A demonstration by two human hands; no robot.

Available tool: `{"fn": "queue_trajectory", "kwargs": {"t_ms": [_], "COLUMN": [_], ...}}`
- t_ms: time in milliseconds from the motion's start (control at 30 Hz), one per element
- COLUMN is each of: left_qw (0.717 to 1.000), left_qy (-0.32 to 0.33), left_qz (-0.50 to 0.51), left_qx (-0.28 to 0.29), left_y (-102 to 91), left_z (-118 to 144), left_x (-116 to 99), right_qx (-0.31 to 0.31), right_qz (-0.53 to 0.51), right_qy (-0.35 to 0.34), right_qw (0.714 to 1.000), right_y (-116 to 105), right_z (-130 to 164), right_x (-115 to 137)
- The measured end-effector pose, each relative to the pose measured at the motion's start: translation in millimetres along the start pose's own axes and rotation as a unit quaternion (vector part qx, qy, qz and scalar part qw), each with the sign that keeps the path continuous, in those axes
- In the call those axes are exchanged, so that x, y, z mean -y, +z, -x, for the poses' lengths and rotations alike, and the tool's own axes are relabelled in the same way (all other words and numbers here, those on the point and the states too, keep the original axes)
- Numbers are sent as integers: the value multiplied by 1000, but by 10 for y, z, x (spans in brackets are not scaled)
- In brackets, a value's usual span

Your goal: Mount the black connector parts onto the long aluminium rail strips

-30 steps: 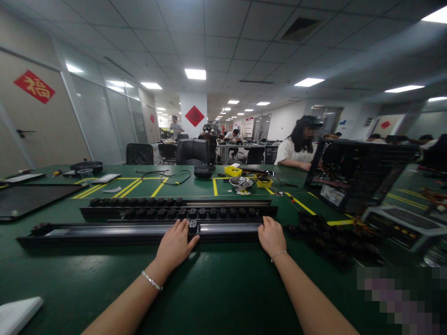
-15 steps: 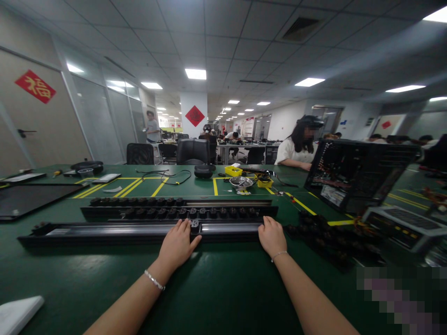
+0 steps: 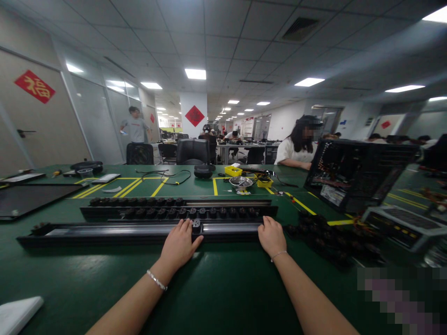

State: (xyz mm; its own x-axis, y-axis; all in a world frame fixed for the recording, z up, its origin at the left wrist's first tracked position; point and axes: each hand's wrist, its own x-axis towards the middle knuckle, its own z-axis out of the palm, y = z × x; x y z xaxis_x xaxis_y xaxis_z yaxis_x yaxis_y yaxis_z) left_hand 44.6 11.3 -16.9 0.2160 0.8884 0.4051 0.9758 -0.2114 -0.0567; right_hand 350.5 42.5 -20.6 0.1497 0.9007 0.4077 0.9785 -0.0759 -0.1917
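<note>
A long black power strip housing [image 3: 115, 232] with a shiny metal channel lies lengthwise on the table in front of me. My left hand [image 3: 179, 244] reaches over its middle and has a small black socket module [image 3: 196, 225] between index finger and thumb, seated in the channel. My right hand [image 3: 273, 236] is closed around the housing's right end, its fingertips curled over the far edge. Just behind runs a second housing [image 3: 272, 210], with rows of round black socket modules [image 3: 172, 212] on and along it.
On the right lie a heap of dark parts [image 3: 324, 237], a metal power supply box [image 3: 405, 225] and an open computer case [image 3: 359, 174]. A metal bowl [image 3: 240, 182] and yellow tray [image 3: 233, 170] stand farther back. Across the table sits a person [image 3: 293, 149].
My left hand and the socket module have shifted slightly to the right along the channel. My right hand stays put. In the background, a standing person has moved left.
</note>
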Motion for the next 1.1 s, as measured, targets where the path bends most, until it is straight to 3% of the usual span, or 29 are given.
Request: {"fn": "queue_trajectory", "kwargs": {"t_ms": [1100], "left_qw": [1000], "left_qy": [3], "left_qz": [12], "left_qx": [17], "left_y": [-72], "left_z": [-34], "left_x": [-186], "right_qx": [-3], "right_qz": [-12], "right_qy": [0], "right_qw": [1000], "right_y": [74], "right_z": [-23], "right_x": [-42]}}
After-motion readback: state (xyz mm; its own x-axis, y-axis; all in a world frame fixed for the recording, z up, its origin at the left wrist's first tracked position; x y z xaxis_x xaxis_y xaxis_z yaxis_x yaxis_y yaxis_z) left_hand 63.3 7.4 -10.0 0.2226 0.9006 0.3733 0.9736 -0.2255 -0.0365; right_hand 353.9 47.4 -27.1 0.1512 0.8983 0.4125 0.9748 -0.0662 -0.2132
